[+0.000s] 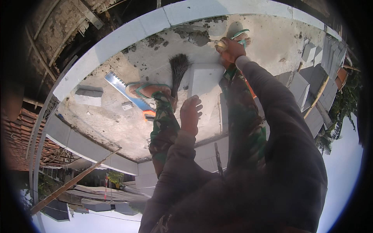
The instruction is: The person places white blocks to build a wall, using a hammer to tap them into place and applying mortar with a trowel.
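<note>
My right hand (232, 51) is closed round the pale handle of a trowel (220, 46), reaching down beside my right foot. The trowel's blade points left at a patch of grey wet mortar (196, 35) and is hard to make out against it. My left hand (190, 115) hangs in front of me with nothing in it, its fingers loosely bent and apart. Just beyond that hand lies a light grey block (205, 79). A black bristle brush (178, 72) rests between the block and my left foot.
A handsaw (126, 90) with an orange handle lies by my left foot. Further left is a cut block piece (88, 97). A low block wall (151, 24) curves along the far edge. Several blocks (311, 54) are stacked at right, with a wooden stick (316, 97) against them.
</note>
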A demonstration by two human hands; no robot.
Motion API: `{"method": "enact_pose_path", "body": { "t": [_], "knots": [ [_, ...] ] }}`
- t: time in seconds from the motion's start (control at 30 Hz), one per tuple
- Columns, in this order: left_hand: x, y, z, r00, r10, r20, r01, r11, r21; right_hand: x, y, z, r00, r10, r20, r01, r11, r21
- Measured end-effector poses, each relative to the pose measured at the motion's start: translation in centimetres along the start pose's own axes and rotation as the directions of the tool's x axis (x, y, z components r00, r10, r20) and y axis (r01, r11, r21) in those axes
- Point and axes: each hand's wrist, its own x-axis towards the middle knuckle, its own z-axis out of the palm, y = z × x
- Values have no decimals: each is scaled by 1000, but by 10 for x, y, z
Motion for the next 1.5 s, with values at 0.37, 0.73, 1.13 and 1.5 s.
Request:
{"method": "enact_pose_path", "body": {
  "t": [0.37, 0.73, 1.13, 1.5],
  "knots": [
    [4, 57, 56, 991, 54, 123, -107, 873, 476, -29, 1, 30, 900, 437, 3, -406, 834, 374],
    [-105, 129, 17, 789, 558, 257, -267, -66, 962, -15, -3, 61, 758, 650, 57, -134, 70, 989],
    [-202, 86, 53, 920, 390, 21, 116, -324, 939, 55, 224, -149, 830, 459, 316, 190, -766, 614],
    [-197, 41, 112, 867, 389, -312, 461, -388, 798, 154, 186, -63, 926, 4, 377, -101, -960, 260]
  ]
}}
